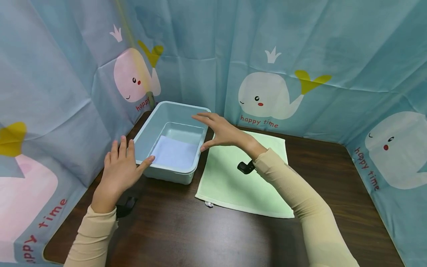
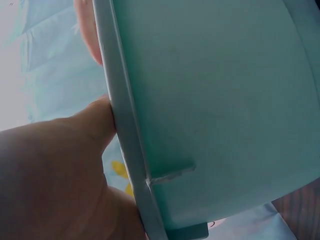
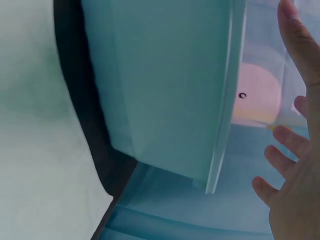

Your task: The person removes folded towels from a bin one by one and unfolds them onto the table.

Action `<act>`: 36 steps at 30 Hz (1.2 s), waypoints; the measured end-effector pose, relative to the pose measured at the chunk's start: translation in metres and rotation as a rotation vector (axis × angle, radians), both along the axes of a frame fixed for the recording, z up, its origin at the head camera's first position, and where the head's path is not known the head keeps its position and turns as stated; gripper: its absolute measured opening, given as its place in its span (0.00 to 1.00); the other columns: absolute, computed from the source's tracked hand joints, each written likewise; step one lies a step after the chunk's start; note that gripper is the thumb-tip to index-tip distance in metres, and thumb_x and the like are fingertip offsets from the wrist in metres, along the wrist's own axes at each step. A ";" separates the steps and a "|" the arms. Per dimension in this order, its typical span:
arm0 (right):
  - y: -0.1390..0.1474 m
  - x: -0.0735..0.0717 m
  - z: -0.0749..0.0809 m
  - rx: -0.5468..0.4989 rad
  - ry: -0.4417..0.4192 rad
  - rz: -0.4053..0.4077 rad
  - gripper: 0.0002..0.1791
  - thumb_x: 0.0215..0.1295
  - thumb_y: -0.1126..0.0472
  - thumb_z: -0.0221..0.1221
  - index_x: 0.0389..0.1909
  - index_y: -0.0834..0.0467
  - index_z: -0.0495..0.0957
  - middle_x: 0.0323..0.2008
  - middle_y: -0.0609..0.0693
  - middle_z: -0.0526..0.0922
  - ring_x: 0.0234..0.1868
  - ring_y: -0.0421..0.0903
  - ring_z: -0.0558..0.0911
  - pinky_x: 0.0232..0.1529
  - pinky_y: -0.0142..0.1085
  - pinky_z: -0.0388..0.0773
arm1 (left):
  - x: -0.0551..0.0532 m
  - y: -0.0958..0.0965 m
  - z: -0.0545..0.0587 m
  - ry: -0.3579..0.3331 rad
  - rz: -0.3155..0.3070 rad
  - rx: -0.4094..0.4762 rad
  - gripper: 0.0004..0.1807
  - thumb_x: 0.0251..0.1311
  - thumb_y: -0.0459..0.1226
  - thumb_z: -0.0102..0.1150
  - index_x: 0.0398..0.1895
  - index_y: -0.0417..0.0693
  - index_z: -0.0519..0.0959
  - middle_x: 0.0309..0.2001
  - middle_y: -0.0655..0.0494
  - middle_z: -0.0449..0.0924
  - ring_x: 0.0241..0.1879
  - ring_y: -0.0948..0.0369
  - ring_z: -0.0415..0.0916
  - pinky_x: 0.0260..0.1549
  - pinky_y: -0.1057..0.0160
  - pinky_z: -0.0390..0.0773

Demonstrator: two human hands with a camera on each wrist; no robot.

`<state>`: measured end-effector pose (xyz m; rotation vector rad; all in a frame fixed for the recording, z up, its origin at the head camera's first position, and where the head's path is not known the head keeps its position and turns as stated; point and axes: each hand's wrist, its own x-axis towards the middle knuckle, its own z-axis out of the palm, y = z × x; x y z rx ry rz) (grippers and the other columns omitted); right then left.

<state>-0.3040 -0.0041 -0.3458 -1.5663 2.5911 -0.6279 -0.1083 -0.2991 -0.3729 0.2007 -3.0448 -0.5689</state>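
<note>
A light blue plastic tub (image 1: 168, 177) stands upright on the table at the back left. Flat on its bottom lies a pale lavender-blue rectangular piece (image 1: 174, 152), which looks like folded cloth. My left hand (image 1: 119, 172) is at the tub's front left corner, fingers extended, the thumb right at the rim (image 2: 125, 107). Over the right side hovers my right hand (image 1: 221, 130), thumb and fingers spread; in the right wrist view a gap shows between its fingers and the rim. Neither hand holds anything.
A pale green towel (image 1: 230, 181) lies spread on the dark wooden table (image 1: 173, 226), just right of the tub, with a small white tag (image 1: 209, 204) at its front edge. Blue curtains (image 1: 200, 44) printed with whales enclose the table at the back and sides.
</note>
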 end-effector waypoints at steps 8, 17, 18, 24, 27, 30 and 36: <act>-0.030 -0.012 0.014 -0.003 -0.070 0.017 0.59 0.47 0.36 0.73 0.78 0.40 0.51 0.78 0.49 0.53 0.78 0.48 0.54 0.75 0.50 0.58 | -0.001 0.000 -0.001 -0.015 0.006 0.001 0.58 0.66 0.70 0.35 0.77 0.30 0.38 0.78 0.29 0.28 0.76 0.30 0.25 0.68 0.26 0.37; -0.070 -0.034 0.017 -0.060 -0.246 -0.013 0.55 0.50 0.40 0.73 0.77 0.40 0.53 0.75 0.45 0.59 0.75 0.44 0.60 0.73 0.45 0.63 | -0.002 -0.001 -0.002 -0.020 0.018 -0.018 0.58 0.66 0.71 0.34 0.78 0.32 0.37 0.78 0.28 0.29 0.76 0.31 0.25 0.68 0.26 0.38; -0.075 -0.037 0.017 -0.063 -0.272 -0.016 0.54 0.51 0.41 0.73 0.77 0.40 0.54 0.75 0.45 0.61 0.75 0.43 0.61 0.73 0.43 0.63 | -0.003 0.000 -0.002 -0.019 0.018 -0.021 0.58 0.66 0.71 0.34 0.78 0.32 0.38 0.78 0.28 0.30 0.77 0.31 0.25 0.68 0.26 0.38; -0.098 -0.048 0.016 -0.087 -0.459 -0.022 0.47 0.56 0.49 0.71 0.75 0.47 0.60 0.71 0.48 0.69 0.71 0.46 0.70 0.69 0.39 0.69 | -0.003 0.001 -0.001 -0.026 0.021 -0.024 0.59 0.65 0.72 0.34 0.78 0.32 0.38 0.78 0.28 0.31 0.77 0.31 0.25 0.69 0.27 0.38; -0.109 -0.051 0.017 -0.107 -0.526 -0.034 0.43 0.58 0.51 0.70 0.74 0.48 0.63 0.68 0.51 0.73 0.70 0.49 0.72 0.66 0.38 0.73 | -0.001 0.001 0.000 -0.023 0.027 -0.028 0.59 0.65 0.72 0.35 0.78 0.31 0.39 0.78 0.28 0.31 0.77 0.31 0.25 0.69 0.27 0.37; -0.119 -0.053 0.016 -0.137 -0.580 -0.053 0.40 0.60 0.53 0.69 0.73 0.51 0.65 0.67 0.54 0.74 0.69 0.49 0.74 0.65 0.38 0.74 | 0.001 0.001 0.001 -0.022 0.035 -0.026 0.59 0.64 0.72 0.36 0.78 0.31 0.39 0.78 0.28 0.30 0.77 0.31 0.25 0.69 0.27 0.37; -0.136 -0.041 0.020 -0.166 -0.707 -0.142 0.35 0.64 0.56 0.65 0.71 0.56 0.67 0.66 0.56 0.75 0.66 0.47 0.75 0.67 0.36 0.72 | 0.007 0.002 0.002 -0.010 0.044 -0.023 0.58 0.65 0.71 0.37 0.78 0.32 0.40 0.78 0.28 0.30 0.77 0.31 0.26 0.69 0.27 0.38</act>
